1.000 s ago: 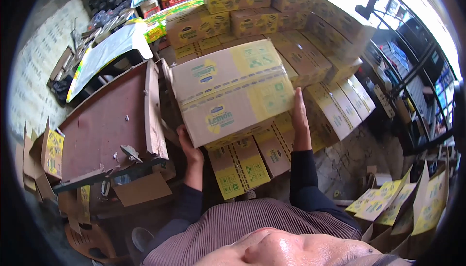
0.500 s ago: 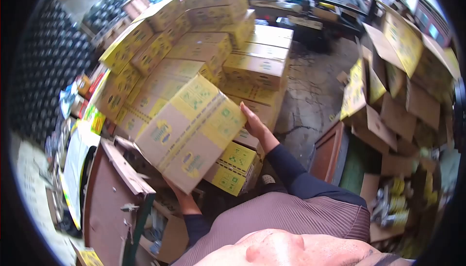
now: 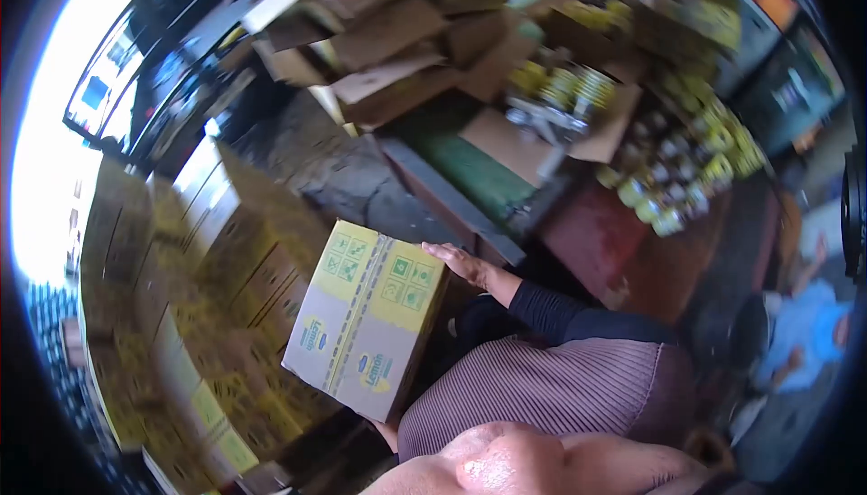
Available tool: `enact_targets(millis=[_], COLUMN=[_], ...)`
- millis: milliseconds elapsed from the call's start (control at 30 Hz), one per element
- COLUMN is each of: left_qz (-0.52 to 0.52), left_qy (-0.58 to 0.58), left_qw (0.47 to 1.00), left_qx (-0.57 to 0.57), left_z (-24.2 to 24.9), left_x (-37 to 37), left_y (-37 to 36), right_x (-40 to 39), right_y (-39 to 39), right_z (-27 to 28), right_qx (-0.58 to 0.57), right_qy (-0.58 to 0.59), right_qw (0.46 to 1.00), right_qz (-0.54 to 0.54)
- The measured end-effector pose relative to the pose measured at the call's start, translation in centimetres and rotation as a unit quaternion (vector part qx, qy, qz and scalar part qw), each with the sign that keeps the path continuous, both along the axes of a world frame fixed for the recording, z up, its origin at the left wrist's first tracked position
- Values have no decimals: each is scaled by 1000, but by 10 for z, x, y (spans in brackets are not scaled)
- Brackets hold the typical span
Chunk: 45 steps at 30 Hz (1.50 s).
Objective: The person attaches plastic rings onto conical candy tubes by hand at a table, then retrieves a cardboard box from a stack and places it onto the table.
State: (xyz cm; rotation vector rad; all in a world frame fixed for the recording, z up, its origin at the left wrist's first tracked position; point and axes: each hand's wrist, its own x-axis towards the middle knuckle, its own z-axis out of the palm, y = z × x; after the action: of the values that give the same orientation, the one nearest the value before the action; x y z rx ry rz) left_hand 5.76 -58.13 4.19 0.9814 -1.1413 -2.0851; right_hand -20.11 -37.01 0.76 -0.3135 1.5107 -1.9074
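Observation:
A taped cardboard box [image 3: 363, 323] with yellow ends and green "Lemon" print is held tilted in front of my body. My right hand [image 3: 465, 265] presses on its upper right edge, fingers along the side. My left hand [image 3: 388, 434] is under the lower corner; its fingers are mostly hidden behind the box. Both hands carry the box between them.
Stacked cartons [image 3: 226, 314] stand at the left. Flattened and open cardboard [image 3: 388, 34] is piled at the top. Yellow-labelled jars [image 3: 686, 165] stand on a reddish table [image 3: 623, 260] at the right. Another person [image 3: 808, 337] in light blue is at far right.
The view has swung right, away from the stacked cartons and towards the table with jars. The box has stayed between my two hands and has come away from above the stack.

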Motion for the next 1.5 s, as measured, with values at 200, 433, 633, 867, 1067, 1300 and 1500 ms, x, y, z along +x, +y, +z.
enact_targets(millis=[200, 433, 633, 867, 1067, 1300, 1500], left_qz=[-202, -420, -593, -731, -803, -846, -877], left_qy=[-115, -186, -221, -263, -273, -280, -249], left_qw=[971, 884, 763, 608, 504, 429, 400], left_qx=[49, 87, 130, 164, 164, 149, 95], left_z=[44, 47, 9, -45, -77, -91, -97], left_x=[-52, -94, -121, -125, -136, -142, -173], left_y=[56, 166, 285, 429, 526, 602, 663], right_x=[40, 141, 239, 331, 394, 434, 434], right_y=[144, 310, 419, 502, 510, 489, 479], right_z=[106, 135, 119, 111, 98, 75, 43], right_qx=[5, 4, -10, 14, 17, -4, 102], right_qy=[-94, -165, -160, -139, -95, -107, -79], right_qw=[981, 899, 808, 710, 604, 461, 435], right_qz=[-167, -405, -566, -691, -791, -881, -891])
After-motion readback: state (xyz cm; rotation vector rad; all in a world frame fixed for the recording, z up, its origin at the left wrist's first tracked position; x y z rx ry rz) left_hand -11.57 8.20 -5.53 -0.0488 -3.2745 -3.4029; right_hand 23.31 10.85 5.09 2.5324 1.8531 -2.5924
